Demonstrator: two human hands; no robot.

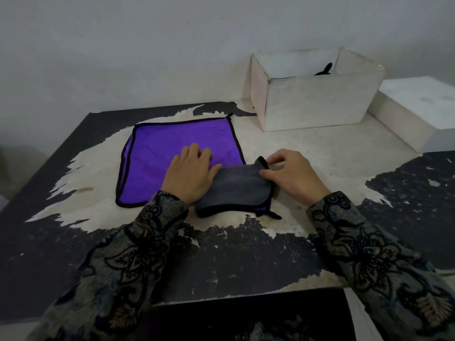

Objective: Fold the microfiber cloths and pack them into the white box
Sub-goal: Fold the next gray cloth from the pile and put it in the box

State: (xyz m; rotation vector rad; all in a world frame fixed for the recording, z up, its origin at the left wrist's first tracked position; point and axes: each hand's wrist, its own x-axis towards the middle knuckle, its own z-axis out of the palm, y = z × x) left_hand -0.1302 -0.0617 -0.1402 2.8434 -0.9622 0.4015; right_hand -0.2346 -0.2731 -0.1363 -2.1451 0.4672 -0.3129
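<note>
Plain grey wall stood behind a worn table (320, 153), its dark coating peeled away to pale patches. At the far right corner sat the white box (317, 104), open at the top, with something dark just showing above its rim, probably a cloth already packed; I could not tell for sure. Beside it lay a flat white block (418, 107).

On the table's middle the purple cloth (172, 141) lay spread, black-edged, its right portion turned over so the grey underside (234, 185) showed as a flap. The person's left hand (192, 173) lay flat with fingers straight, pressing the purple face just beside the fold. Their right hand (290, 173) pinched the flap's far corner between thumb and fingers, lifting it slightly off the table.

To my eye the fold was only partly made. If the pressing hand eased off, the cloth could slide and the crease skew; a loose pinch on that corner could let the flap spring back, leaving a lumpy bundle that would sit badly in the box.
</note>
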